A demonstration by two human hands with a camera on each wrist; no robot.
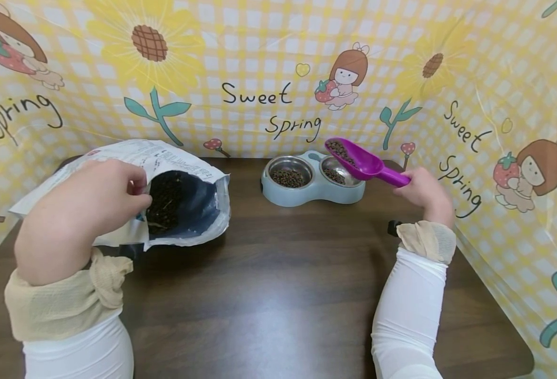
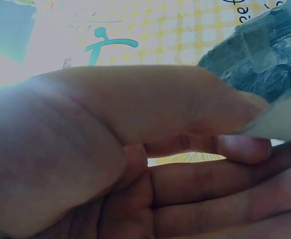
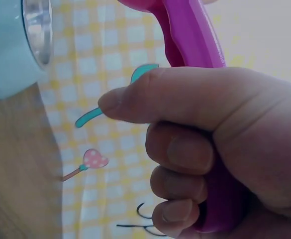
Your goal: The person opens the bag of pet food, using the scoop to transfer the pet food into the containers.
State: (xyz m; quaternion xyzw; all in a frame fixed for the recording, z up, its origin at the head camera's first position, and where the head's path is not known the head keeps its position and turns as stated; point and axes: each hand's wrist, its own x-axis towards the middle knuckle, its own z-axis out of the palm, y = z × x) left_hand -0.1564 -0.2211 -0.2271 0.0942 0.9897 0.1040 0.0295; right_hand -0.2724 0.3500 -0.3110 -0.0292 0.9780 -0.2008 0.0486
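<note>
My right hand (image 1: 422,192) grips the handle of a purple scoop (image 1: 370,163); the right wrist view shows the fingers curled round the handle (image 3: 197,35). Brown pellets (image 1: 338,150) lie in the scoop, which is over the right bowl of a light blue double pet feeder (image 1: 313,196). Both steel bowls hold pellets, the left one (image 1: 287,176) more visibly. With thumb and finger, my left hand (image 1: 86,205) pinches the rim of a white bag (image 1: 174,158) lying on its side. Its mouth faces right, showing a dark lining and pellets (image 1: 164,202) inside.
A dark wooden table (image 1: 269,295) carries the bag and feeder. Behind and beside it hangs a yellow checked cloth (image 1: 259,47) printed with flowers and girls. The feeder stands close to the back cloth. A small black object (image 1: 393,227) shows by the right wrist.
</note>
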